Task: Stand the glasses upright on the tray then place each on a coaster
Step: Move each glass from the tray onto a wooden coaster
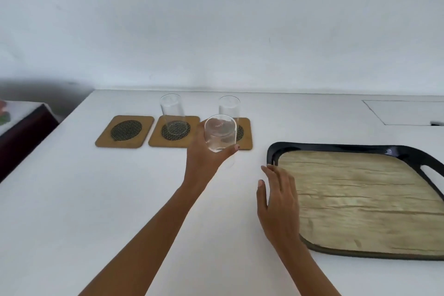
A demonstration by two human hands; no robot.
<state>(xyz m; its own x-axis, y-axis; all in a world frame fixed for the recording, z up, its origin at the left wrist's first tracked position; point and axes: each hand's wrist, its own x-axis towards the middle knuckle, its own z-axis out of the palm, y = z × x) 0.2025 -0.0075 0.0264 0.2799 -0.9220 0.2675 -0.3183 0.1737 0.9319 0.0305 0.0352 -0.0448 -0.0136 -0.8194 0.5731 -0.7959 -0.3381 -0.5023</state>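
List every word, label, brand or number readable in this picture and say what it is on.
Nothing can be read.
The glass held in the left hand bears a small pale printed mark near its top, too blurred to read.
The coasters, the tray and the other glasses carry no visible text.

likely a home: white counter (120, 199) against a plain wall (216, 19), cork coasters (125, 131), a serving tray (360, 199).

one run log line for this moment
left hand: holds third glass | right hand: open at tray | free coaster: leftmost
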